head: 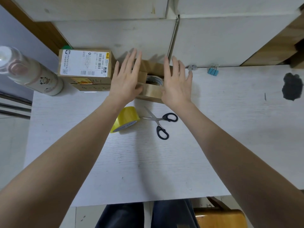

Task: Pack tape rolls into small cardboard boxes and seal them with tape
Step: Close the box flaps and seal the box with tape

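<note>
Surface (164, 162): white, wood-grain finish, running from the near edge to a white panelled wall at the far side; a dark blot sits at its right.

Labelled cardboard box (85, 66): far left of centre, closed, stacked on a second brown box. Its white shipping label carries barcodes and print reading "708A D085 00 PDD" and "D085"; the smaller characters are too fine to read. The text runs near-to-far, so it reads sideways from here.

Bottle (29, 71): far left, pale, lying tilted with its cap toward the left edge; a small cartoon panda is printed on its side.

Small cardboard box (153, 91): the task's box, far centre, just right of the labelled box, flaps up and top open. A tape roll (155, 79) lies flat inside, its hole facing up; printing on the core is unreadable.

Left hand (126, 79): fingers straight and spread, palm against the box's left side.

Right hand (176, 84): fingers straight and spread, palm against the box's right side.

Yellow tape roll (126, 119): near side of the box, tipped so its core faces near-left; core print illegible.

Scissors (160, 123): black handles, blades apart, tips pointing far-left, handles toward near-right.

Binder clip (213, 70): blue, far right, by the wall.
</note>
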`<state>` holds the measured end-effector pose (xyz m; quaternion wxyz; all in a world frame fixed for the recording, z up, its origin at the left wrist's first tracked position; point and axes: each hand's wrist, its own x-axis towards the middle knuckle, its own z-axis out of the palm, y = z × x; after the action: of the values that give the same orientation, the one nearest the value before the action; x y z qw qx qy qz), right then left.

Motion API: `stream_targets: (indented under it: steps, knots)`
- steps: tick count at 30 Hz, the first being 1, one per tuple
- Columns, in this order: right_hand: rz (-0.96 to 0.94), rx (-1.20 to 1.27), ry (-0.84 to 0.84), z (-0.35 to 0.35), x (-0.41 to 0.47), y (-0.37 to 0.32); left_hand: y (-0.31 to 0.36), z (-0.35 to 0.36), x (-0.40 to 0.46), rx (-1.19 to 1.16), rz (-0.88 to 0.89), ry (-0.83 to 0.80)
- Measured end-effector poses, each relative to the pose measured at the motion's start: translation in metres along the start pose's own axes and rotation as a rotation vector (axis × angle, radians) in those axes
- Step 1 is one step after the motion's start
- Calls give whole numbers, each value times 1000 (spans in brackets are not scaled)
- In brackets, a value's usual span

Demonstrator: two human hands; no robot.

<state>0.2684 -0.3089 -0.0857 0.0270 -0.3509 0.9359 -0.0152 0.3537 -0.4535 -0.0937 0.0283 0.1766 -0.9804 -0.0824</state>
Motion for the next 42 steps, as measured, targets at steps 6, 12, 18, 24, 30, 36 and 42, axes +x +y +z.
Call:
stream_targets:
  steps: [6, 12, 18, 24, 30, 36, 42]
  knots:
    - [-93, -43, -118, 7, -9, -10, 0, -2, -3, 67, 21, 6]
    - [-142, -5, -222, 20, -21, -10, -2, 7, -18, 70, 83, -85]
    - [-132, -17, -272, 22, -24, -14, -4, 7, -13, 124, 95, -194]
    - [-111, -24, -352, 18, -22, -19, 3, 5, -13, 75, 30, -281]
    - [-90, 314, -445, 13, -25, -10, 4, 3, -22, 60, 11, -360]
    - [-86, 623, -353, -6, -24, 13, 2, -12, -22, -153, -92, -376]
    - [-123, 475, -36, -19, -39, -5, -13, -39, -40, -551, -161, -299]
